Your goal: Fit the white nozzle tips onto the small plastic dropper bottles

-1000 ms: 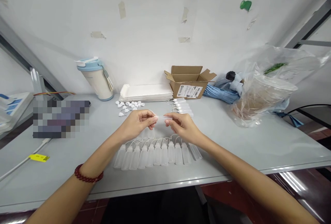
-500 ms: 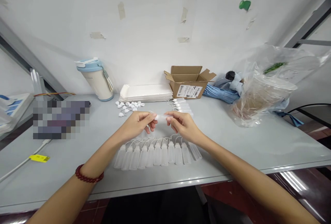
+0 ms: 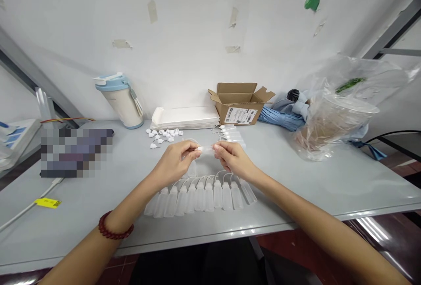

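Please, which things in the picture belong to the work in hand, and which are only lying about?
Seem part of the work:
small whitish piece between the left hand and right hand
row of translucent bottles
loose white caps

Seem only lying about:
tumbler
blue fabric bundle
plastic bag

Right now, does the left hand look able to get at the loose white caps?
Probably yes: the white caps lie just beyond the left hand with nothing visibly blocking them, though the small white part in its grip might hinder it.
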